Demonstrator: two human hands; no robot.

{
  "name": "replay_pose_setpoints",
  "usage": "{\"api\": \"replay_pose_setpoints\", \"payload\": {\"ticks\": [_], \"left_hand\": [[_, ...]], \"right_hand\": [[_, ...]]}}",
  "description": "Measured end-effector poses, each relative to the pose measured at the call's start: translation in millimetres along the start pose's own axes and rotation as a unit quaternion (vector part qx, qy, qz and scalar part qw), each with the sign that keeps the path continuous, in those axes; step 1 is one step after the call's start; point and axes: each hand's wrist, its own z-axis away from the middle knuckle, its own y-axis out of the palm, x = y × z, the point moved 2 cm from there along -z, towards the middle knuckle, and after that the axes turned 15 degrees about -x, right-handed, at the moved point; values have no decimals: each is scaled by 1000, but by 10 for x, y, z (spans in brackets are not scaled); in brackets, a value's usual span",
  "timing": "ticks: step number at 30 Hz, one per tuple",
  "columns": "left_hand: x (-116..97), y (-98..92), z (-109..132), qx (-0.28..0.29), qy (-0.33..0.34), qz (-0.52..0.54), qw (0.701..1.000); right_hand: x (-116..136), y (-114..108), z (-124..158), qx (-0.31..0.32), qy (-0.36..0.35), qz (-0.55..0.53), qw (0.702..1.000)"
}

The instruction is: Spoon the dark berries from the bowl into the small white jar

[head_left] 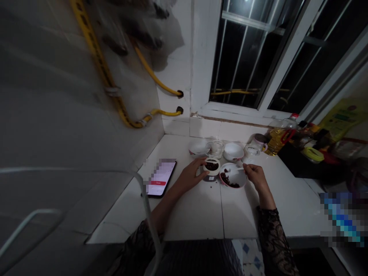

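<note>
My left hand [192,174] is wrapped around the side of a small jar [211,177] with a pale rim, which is filled with dark bits. Right beside it stands a white bowl [243,179] holding more dark reddish pieces along its left and lower side. My right hand [255,175] pinches the handle of a white spoon [236,169], whose head is inside that bowl. A few dark crumbs lie on the counter below the jar.
Behind are two white bowls [234,151], a glass container [216,148] and a clear jar [252,151]. A lit phone [162,178] lies to the left. An oil bottle [277,140] and a dark box [299,161] of condiments stand right. Yellow pipe [110,88] runs along the wall.
</note>
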Motion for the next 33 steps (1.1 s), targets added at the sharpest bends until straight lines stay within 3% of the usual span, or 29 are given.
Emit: {"api": "replay_pose_setpoints", "payload": {"ticks": [3,6,8,11,13,17,19,22,28,33], "left_hand": [[-10,-3,-7,5,3,1,1000],[-27,-14,-12,7,2,1,1000],[-34,-20,-11,9,0,0,1000],[-35,-24,-6,12,-2,-1,1000],[-31,-23,-4,11,-3,-1,1000],[-25,-16,-3,4,2,4,1000],[-22,-12,-1,0,2,5,1000],[-22,-8,3,1,0,1,1000],[-28,-13,-2,6,-7,-4,1000],[-33,-18,-5,5,-4,-1,1000]], "right_hand": [[75,76,13,-29,-33,-7,999],[223,188,118,-84,-138,3,987],[327,270,237,-111,-242,41,963],[420,367,401,-101,-395,121,905],[418,358,436,-102,-441,141,881],[281,148,283,-154,-373,152,902],[180,32,163,-140,-327,194,914],[62,-71,40,-104,-290,278,910],[43,67,73,15,-203,328,923],[48,82,75,16,-141,229,963]]}}
